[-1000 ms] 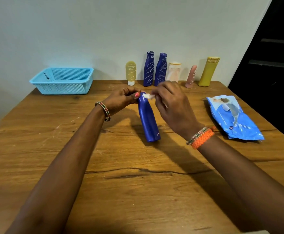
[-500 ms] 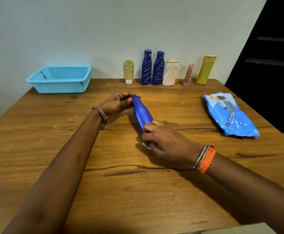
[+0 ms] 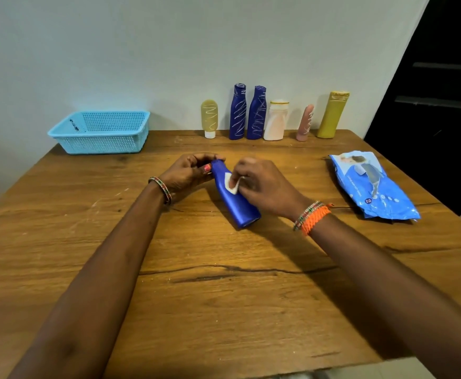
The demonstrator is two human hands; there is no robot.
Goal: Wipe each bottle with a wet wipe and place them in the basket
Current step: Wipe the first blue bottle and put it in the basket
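Left hand (image 3: 187,173) grips the blue bottle's (image 3: 236,202) top; right hand (image 3: 262,184) pinches a wet wipe (image 3: 232,184) against it.

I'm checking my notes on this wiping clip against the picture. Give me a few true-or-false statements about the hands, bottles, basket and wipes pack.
1. The left hand grips the cap end of the blue bottle. True.
2. The right hand holds nothing. False: it pinches a white wipe against the bottle.
3. Six bottles stand along the wall. True.
4. The basket already holds bottles. False: no bottle shows inside.
5. The wipes pack lies left of the hands. False: it lies on the right.
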